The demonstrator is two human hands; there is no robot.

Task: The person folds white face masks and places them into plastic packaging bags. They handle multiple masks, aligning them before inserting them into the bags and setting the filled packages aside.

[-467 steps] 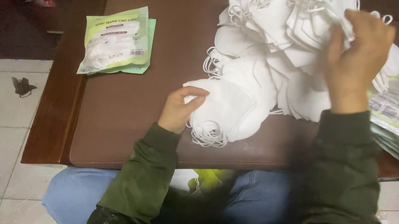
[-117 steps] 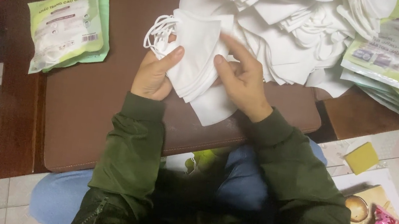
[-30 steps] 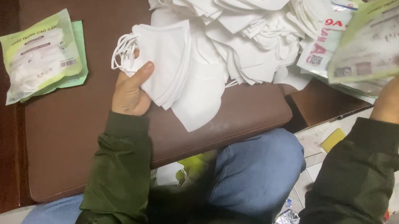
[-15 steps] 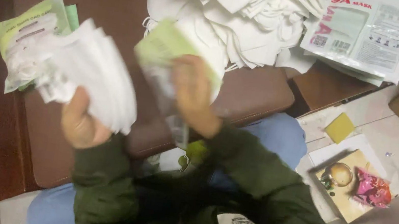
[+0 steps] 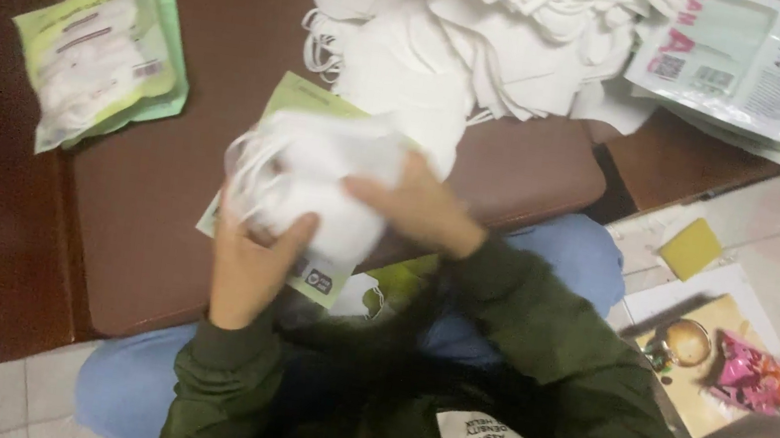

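Both hands, left (image 5: pixel 248 266) and right (image 5: pixel 421 211), are gripping a mask stack (image 5: pixel 314 184) over a green pouch (image 5: pixel 300 102) at frame centre, above the bench (image 5: pixel 160 209).

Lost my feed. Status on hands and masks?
Left hand and right hand both grip white mask stack, over green pouch. Nothing blocking.
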